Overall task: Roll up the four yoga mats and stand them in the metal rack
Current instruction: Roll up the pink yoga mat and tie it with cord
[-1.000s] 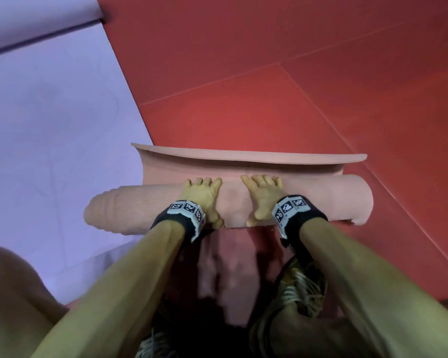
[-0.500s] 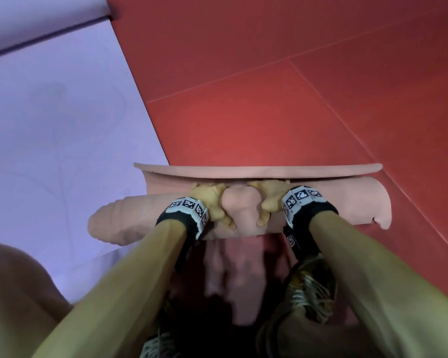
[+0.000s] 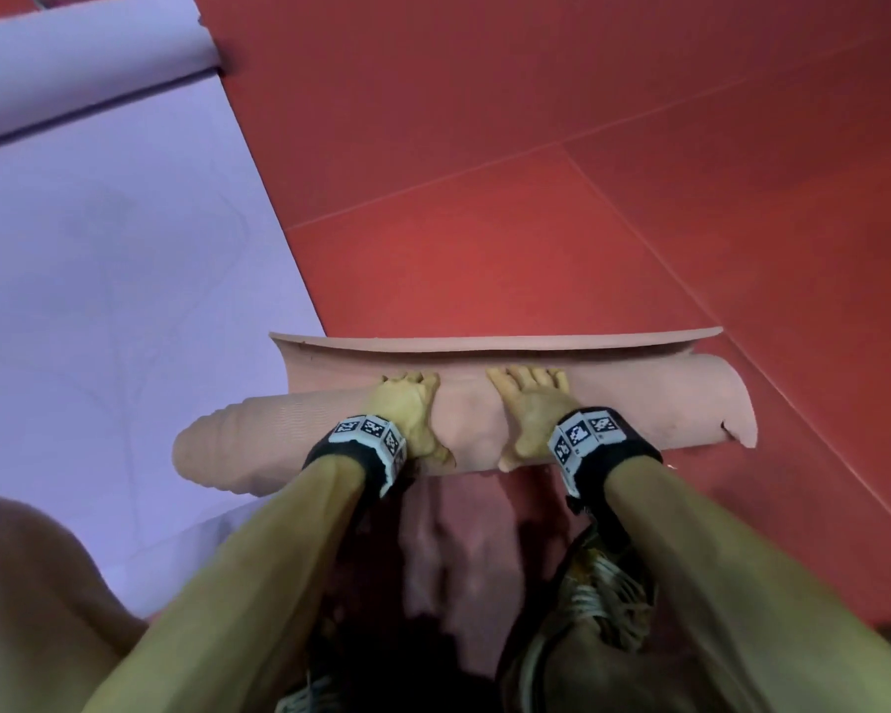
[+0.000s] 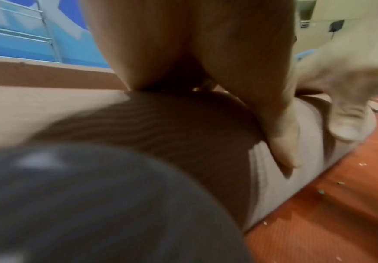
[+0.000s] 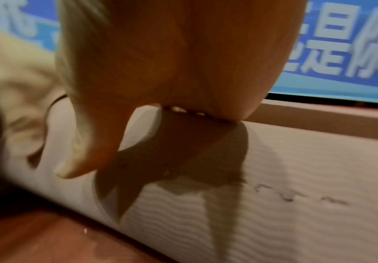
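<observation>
While I press down: I'm pinning the pink mat (image 3: 639,403) so the roll can't spring loose on the red floor (image 3: 536,198).
Purple mat (image 3: 99,301): lies flat on the left, its far end partly curled, not yet rolled by my reckoning.
Pink roll's left end: telescopes out over the purple sheet; I judge it needs squaring.
Left hand (image 3: 407,409): fingers fairly straight, spread flat on top, thumb tucked down the near side.
Right hand (image 3: 531,409): same, palm flat on the roll, just beside the left.
Loose tail: curls up behind the fingertips.
Rack: out of sight.
</observation>
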{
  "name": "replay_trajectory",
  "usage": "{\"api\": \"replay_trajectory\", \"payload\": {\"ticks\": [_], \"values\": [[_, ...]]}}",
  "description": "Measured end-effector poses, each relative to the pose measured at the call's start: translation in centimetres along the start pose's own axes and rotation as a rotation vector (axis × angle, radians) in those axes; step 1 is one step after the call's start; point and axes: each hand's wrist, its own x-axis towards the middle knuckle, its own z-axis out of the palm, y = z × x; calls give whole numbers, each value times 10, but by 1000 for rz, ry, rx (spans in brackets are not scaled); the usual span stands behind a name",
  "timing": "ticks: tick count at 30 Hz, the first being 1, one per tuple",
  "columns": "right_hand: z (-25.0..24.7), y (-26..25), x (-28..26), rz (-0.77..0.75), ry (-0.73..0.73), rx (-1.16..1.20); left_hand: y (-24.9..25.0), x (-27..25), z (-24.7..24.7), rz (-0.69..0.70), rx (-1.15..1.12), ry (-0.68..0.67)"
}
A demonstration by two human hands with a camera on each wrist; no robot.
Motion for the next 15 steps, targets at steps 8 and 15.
{"api": "replay_trajectory", "payload": {"ticks": [8, 15], "values": [[-2, 3, 3, 41, -47, 26, -10, 21, -9, -10, -187, -152], [-24, 10, 26, 59, -133, 72, -11, 4, 8, 73, -77, 77]]}}
